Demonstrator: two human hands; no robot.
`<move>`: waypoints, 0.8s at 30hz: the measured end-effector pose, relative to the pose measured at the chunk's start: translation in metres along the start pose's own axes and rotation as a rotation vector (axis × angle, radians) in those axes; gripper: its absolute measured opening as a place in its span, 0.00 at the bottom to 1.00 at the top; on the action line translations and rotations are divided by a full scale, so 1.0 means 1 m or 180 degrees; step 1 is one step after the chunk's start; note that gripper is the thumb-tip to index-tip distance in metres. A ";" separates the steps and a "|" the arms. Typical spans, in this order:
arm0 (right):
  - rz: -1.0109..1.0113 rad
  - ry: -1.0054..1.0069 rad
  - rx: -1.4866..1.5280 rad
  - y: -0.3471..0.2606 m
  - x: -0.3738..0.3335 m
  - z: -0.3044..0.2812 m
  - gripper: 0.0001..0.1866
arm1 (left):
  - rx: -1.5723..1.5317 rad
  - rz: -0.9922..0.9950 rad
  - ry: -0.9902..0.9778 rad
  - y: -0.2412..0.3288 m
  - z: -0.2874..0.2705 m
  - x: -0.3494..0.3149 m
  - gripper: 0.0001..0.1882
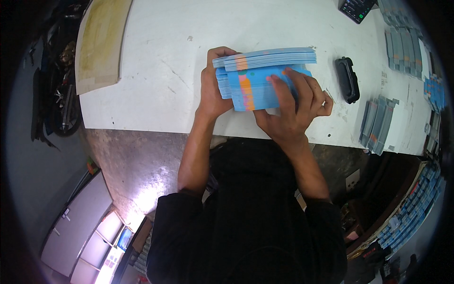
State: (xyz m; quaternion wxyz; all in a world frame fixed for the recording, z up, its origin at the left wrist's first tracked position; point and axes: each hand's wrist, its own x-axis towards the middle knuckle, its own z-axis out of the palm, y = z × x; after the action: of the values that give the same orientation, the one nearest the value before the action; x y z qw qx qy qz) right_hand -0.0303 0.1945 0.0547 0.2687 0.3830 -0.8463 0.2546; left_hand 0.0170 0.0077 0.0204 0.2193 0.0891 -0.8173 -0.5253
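The stack of blue cards point(257, 80) is up in both hands, above the near edge of the white table point(151, 71). The cards are thin and flat, with an orange stripe down them. The top part of the stack leans away from the rest, so the stack gapes open at the top like a book.

The left hand point(213, 92) grips the left end of the stack. Its fingers curl around the back, and its thumb side presses on the near face. The right hand point(295, 109) lies on the front of the stack. Its fingers are spread flat over the blue face, and they press the cards toward the left hand. So the stack is squeezed between the two hands.

To the right of the hands, a small black tool point(347, 79) lies on the table. Near it, at the table's edge, sit a few grey card piles point(377, 124), fanned out. More grey piles point(404, 45) stand in a row at the far right. A phone point(355, 8) lies at the top edge. A brown board point(100, 40) rests on the left end of the table.
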 end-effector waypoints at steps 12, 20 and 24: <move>0.0112 -0.0098 -0.0133 -0.003 0.003 0.004 0.43 | -0.0044 -0.0149 0.0005 0.002 0.001 -0.001 0.38; 0.0133 0.0112 -0.0058 -0.007 0.002 -0.002 0.39 | -0.0067 -0.0349 -0.0035 0.007 0.000 0.000 0.37; 0.0149 -0.0666 -0.0153 -0.014 0.008 -0.033 0.35 | -0.0559 -0.0537 0.0060 0.004 0.003 -0.003 0.37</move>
State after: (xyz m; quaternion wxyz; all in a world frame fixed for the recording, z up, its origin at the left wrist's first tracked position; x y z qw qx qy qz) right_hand -0.0150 0.2032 0.0869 0.1820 0.3811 -0.8843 0.1991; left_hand 0.0188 0.0132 0.0220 0.1890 0.1430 -0.7557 -0.6106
